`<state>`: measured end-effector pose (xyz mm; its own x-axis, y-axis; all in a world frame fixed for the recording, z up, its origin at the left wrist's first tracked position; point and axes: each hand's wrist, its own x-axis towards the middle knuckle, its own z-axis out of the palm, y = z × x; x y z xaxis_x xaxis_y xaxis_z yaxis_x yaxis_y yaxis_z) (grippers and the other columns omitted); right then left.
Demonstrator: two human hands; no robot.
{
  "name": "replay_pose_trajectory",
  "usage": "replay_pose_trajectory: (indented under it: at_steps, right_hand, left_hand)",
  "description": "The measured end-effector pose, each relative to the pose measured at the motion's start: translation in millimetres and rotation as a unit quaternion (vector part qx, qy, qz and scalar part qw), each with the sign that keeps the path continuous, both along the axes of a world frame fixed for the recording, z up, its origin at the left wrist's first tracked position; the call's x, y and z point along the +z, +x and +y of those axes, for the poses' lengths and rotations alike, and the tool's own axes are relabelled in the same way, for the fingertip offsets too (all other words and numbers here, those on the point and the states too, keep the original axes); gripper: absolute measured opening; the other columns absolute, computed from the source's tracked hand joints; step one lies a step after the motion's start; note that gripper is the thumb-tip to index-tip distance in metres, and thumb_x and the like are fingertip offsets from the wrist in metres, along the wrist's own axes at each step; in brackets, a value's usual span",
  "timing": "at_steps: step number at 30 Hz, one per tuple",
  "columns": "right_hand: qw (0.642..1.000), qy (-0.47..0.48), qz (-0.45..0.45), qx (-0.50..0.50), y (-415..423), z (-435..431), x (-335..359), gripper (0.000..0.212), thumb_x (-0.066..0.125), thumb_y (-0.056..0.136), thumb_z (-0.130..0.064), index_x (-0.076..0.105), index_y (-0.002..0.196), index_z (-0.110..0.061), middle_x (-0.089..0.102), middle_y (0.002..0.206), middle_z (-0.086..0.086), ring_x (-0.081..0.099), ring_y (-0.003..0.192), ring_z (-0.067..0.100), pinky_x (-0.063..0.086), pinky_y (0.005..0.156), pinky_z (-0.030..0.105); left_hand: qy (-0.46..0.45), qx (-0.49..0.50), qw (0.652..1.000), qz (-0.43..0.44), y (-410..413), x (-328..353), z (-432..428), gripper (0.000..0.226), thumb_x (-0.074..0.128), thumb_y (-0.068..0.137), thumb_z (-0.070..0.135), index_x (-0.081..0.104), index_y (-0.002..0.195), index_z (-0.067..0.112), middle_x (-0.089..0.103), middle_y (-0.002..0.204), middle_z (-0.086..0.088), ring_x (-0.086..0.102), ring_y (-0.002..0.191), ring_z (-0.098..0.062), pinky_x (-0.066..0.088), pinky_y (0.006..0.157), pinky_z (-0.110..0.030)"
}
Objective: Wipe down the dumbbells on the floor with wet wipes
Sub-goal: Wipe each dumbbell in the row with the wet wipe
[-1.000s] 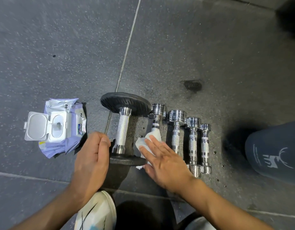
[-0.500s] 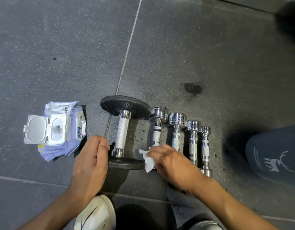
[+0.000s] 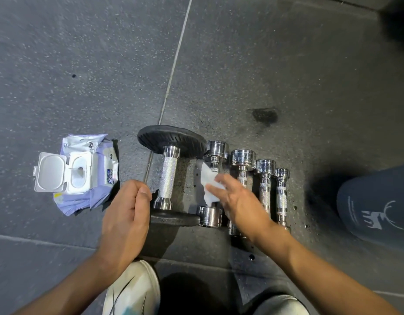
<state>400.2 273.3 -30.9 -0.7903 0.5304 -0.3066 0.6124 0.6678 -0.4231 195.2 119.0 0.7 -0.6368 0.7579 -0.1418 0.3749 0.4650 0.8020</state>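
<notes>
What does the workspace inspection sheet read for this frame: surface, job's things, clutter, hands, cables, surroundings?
Surface: dark speckled floor, pale seams, one dark stain.
Job's things: black-plate dumbbell and four chrome dumbbells in a row; wipe on the first chrome handle; wipes pack, lid open.
Clutter: nothing seen.
Hands: right hand presses the wipe with straight fingers; left hand curled beside the black dumbbell's near plate, contact unclear.
Cables: nothing seen.
Surroundings: white shoe, dark-clothed knee.

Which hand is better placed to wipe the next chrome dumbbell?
Right hand: its fingers press the wipe on the second dumbbell, right beside the third dumbbell. The left hand sits empty by the black dumbbell, farther off.
</notes>
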Motion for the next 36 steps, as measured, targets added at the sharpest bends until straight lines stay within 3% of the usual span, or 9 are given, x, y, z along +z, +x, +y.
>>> replay_pose_trajectory:
  at_steps: [5,8,12,18,22,25,27,31,36]
  right_hand:
    - [0.998,-0.060,-0.005,0.017,0,-7,11,0.049,0.062,0.096,0.005,0.061,0.138,-0.019,0.046,0.106,-0.012,0.043,0.074,0.001,0.045,0.073,0.006]
    - [1.000,-0.023,-0.015,0.004,-13,11,5,0.067,0.066,0.085,0.014,0.058,0.142,-0.019,0.048,0.130,0.002,0.057,0.088,0.009,0.049,0.079,0.013]
    - [0.998,0.014,0.002,-0.059,-32,33,2,0.060,0.049,0.096,0.010,0.045,0.150,-0.015,0.039,0.143,0.005,0.058,0.112,0.027,0.050,0.085,0.032]
    - [0.999,-0.015,-0.005,-0.049,-8,-16,-2,0.070,0.066,0.085,0.014,0.051,0.147,-0.014,0.048,0.138,0.005,0.063,0.077,0.014,0.060,0.070,0.024]
    - [0.998,0.038,-0.014,-0.056,-8,-9,-3,0.079,0.083,0.068,0.011,0.060,0.139,-0.015,0.059,0.129,0.005,0.051,0.061,0.003,0.051,0.056,0.013]
    - [0.996,0.048,0.000,-0.077,-16,10,-5,0.081,0.064,0.074,0.022,0.050,0.147,-0.011,0.053,0.144,0.012,0.071,0.089,0.023,0.055,0.071,0.023]
    - [0.995,0.039,0.024,-0.084,-17,13,-8,0.074,0.052,0.088,0.016,0.040,0.154,-0.015,0.047,0.151,0.010,0.063,0.117,0.025,0.051,0.090,0.027]
    - [0.995,0.054,-0.014,-0.084,-13,-13,-9,0.090,0.076,0.070,0.011,0.048,0.150,-0.020,0.068,0.130,0.010,0.073,0.098,0.013,0.054,0.081,0.019]
    - [0.996,0.026,-0.020,-0.081,-21,2,7,0.091,0.043,0.085,0.023,0.015,0.162,-0.018,0.042,0.157,0.015,0.055,0.132,0.025,0.044,0.109,0.028]
  left_hand:
    - [0.004,0.001,1.000,-0.004,-2,0,-1,0.024,0.036,0.100,0.030,0.053,0.085,0.023,0.057,0.081,0.008,0.056,0.079,-0.014,0.044,0.071,-0.043]
    - [0.006,-0.004,1.000,-0.004,0,2,0,0.024,0.036,0.100,0.031,0.053,0.084,0.024,0.056,0.080,0.008,0.056,0.078,-0.015,0.044,0.069,-0.039]
    - [0.002,-0.005,1.000,-0.001,0,2,0,0.024,0.035,0.100,0.033,0.052,0.084,0.025,0.056,0.081,0.009,0.056,0.079,-0.013,0.043,0.069,-0.039]
    - [0.001,0.000,1.000,-0.004,-2,0,0,0.025,0.035,0.099,0.032,0.053,0.085,0.023,0.057,0.082,0.007,0.057,0.080,-0.014,0.043,0.070,-0.041]
    - [0.003,0.000,1.000,-0.003,-3,-2,-1,0.025,0.036,0.099,0.031,0.053,0.085,0.022,0.058,0.080,0.007,0.057,0.079,-0.015,0.045,0.071,-0.045]
    - [0.007,-0.004,1.000,-0.001,-2,-2,0,0.025,0.035,0.099,0.033,0.052,0.084,0.023,0.057,0.080,0.007,0.056,0.079,-0.015,0.045,0.072,-0.044]
    - [0.005,-0.003,1.000,-0.001,-1,-1,0,0.025,0.035,0.098,0.033,0.053,0.084,0.023,0.057,0.080,0.008,0.056,0.079,-0.014,0.045,0.072,-0.043]
    - [0.008,-0.002,1.000,-0.004,-2,-1,1,0.026,0.034,0.097,0.036,0.052,0.083,0.023,0.057,0.081,0.007,0.056,0.079,-0.015,0.043,0.070,-0.042]
    - [0.006,-0.003,1.000,-0.001,-2,-2,0,0.027,0.035,0.098,0.035,0.053,0.084,0.021,0.057,0.082,0.006,0.056,0.080,-0.016,0.042,0.069,-0.039]
